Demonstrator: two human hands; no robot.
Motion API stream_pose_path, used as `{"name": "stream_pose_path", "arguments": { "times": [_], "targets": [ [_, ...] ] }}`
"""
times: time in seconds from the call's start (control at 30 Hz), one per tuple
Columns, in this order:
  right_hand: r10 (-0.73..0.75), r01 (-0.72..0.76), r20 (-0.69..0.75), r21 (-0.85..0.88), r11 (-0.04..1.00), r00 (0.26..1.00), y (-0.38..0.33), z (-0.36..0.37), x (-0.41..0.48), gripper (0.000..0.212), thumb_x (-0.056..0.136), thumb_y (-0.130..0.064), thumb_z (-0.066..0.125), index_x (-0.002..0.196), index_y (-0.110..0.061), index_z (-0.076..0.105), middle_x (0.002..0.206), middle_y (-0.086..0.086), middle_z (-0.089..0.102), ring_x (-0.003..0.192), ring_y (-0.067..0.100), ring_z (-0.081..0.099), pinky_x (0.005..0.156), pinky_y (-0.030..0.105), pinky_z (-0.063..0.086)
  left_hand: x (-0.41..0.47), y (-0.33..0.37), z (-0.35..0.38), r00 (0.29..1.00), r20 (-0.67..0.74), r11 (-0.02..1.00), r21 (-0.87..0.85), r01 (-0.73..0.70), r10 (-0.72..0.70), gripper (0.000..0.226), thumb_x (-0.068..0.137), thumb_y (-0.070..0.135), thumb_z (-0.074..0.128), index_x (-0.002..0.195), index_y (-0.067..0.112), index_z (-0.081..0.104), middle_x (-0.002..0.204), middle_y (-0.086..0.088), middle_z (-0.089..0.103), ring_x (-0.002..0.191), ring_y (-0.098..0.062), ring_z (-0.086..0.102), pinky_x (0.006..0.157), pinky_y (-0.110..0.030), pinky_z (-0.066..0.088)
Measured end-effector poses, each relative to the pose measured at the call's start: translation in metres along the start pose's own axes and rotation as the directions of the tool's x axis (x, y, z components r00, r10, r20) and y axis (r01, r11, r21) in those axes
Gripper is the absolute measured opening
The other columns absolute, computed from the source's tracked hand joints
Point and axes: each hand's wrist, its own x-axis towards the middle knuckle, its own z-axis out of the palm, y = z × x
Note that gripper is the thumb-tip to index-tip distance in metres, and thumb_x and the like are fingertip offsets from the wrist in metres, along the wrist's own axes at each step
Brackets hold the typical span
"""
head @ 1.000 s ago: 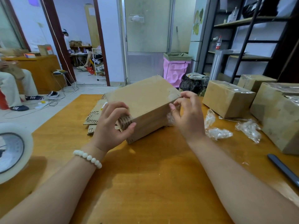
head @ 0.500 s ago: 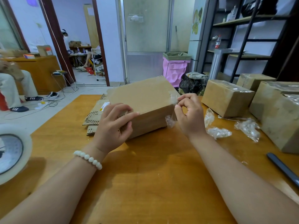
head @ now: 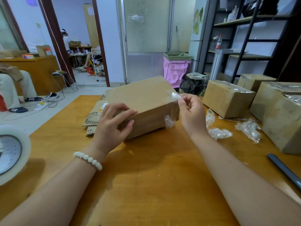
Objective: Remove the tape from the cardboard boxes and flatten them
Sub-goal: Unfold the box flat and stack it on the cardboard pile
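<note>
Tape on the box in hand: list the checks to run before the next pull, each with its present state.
1. Pinch: the right hand pinches the lifted tape end: ok.
2. Bracing: the left hand grips the box at its near left corner: ok.
3. Support: the box rests on the table: ok.
4. All tape off the box: not ok, a strip runs down its right end.
5. Tape on the underside: cannot tell, hidden.

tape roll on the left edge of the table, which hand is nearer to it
Left. The left hand grips the near end of the cardboard box, right of the tape roll. The right hand is farther right, beyond the box, pinching the clear tape at its corner.
</note>
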Motion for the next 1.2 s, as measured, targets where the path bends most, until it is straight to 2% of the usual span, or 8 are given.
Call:
{"name": "stream_pose_path", "arguments": {
  "times": [0.1,0.33,0.5,0.6,0.67,0.8,0.97,1.2],
  "targets": [
    [0.270,-0.272,0.045,0.266,0.925,0.962,0.001,0.002,0.000,0.015,0.098,-0.013,0.046,0.086,-0.019,0.053,0.085,-0.006,0.058,0.073,0.006,0.053,0.073,0.023,0.047,0.000,0.002,0.000,0.997,0.007,0.997,0.007,0.071,-0.071,0.027,0.089,0.021,0.060,0.109,0.007,0.072,0.109,-0.009,0.054,0.101,-0.024,0.049,0.101,-0.017,0.032],
    [0.603,-0.507,0.305,0.840,0.195,0.737,0.001,0.002,0.003,0.033,0.100,-0.008,0.025,0.107,0.008,0.053,0.094,0.019,0.070,0.090,0.025,0.070,0.084,0.033,0.057,-0.001,0.000,-0.006,0.972,-0.019,0.972,0.005,0.236,-0.236,0.029,0.089,0.020,0.055,0.109,0.005,0.070,0.105,-0.015,0.057,0.099,-0.026,0.049,0.096,-0.011,0.031],
    [0.589,-0.525,0.151,0.660,0.538,0.794,0.005,0.004,0.000,0.019,0.096,-0.014,0.033,0.096,-0.005,0.050,0.079,0.008,0.063,0.079,0.021,0.064,0.073,0.034,0.053,-0.001,0.000,-0.006,0.970,-0.018,0.970,0.013,0.243,-0.243,0.030,0.089,0.021,0.055,0.109,0.005,0.070,0.105,-0.015,0.057,0.098,-0.025,0.048,0.094,-0.010,0.031],
    [0.204,-0.251,0.161,0.385,0.888,0.966,0.000,0.003,-0.010,0.011,0.087,-0.014,0.043,0.078,-0.012,0.049,0.072,0.002,0.050,0.071,0.014,0.050,0.069,0.024,0.044,-0.002,0.000,-0.005,0.970,-0.018,0.970,0.015,0.244,-0.244,0.030,0.089,0.021,0.055,0.109,0.005,0.070,0.105,-0.015,0.057,0.099,-0.025,0.048,0.095,-0.012,0.032],
    [-0.123,0.069,0.282,0.194,0.979,0.951,0.001,0.002,-0.017,0.012,0.080,-0.009,0.046,0.071,-0.016,0.049,0.069,-0.001,0.048,0.065,0.011,0.044,0.061,0.017,0.040,-0.003,-0.001,-0.005,0.966,-0.021,0.966,0.007,0.258,-0.258,0.030,0.089,0.021,0.054,0.108,0.006,0.070,0.105,-0.015,0.057,0.101,-0.026,0.049,0.095,-0.020,0.036],
    [-0.296,0.316,0.321,-0.008,0.949,0.899,0.013,0.001,-0.015,0.009,0.075,-0.012,0.048,0.071,-0.015,0.055,0.074,-0.010,0.048,0.067,0.016,0.047,0.058,0.031,0.042,-0.004,-0.003,-0.007,0.960,-0.024,0.960,0.002,0.279,-0.279,0.030,0.088,0.021,0.054,0.108,0.005,0.071,0.105,-0.015,0.056,0.101,-0.028,0.050,0.092,-0.033,0.040],
    [-0.425,0.521,0.386,-0.188,0.833,0.819,0.015,-0.003,-0.012,0.021,0.077,-0.022,0.050,0.080,-0.008,0.065,0.079,-0.010,0.044,0.061,0.008,0.040,0.047,0.015,0.032,-0.004,-0.002,-0.006,0.959,-0.017,0.959,0.002,0.284,-0.284,0.031,0.087,0.022,0.054,0.107,0.005,0.071,0.105,-0.015,0.056,0.100,-0.028,0.049,0.089,-0.035,0.040],
    [-0.314,0.512,0.523,-0.289,0.809,0.793,0.010,-0.008,-0.012,0.052,0.080,-0.048,0.036,0.086,-0.012,0.074,0.085,0.000,0.054,0.073,0.016,0.049,0.053,0.019,0.032,-0.005,-0.004,-0.006,0.953,-0.016,0.953,0.013,0.301,-0.301,0.031,0.086,0.021,0.053,0.105,0.005,0.071,0.104,-0.015,0.056,0.100,-0.026,0.048,0.095,-0.015,0.032]
  ]
}}
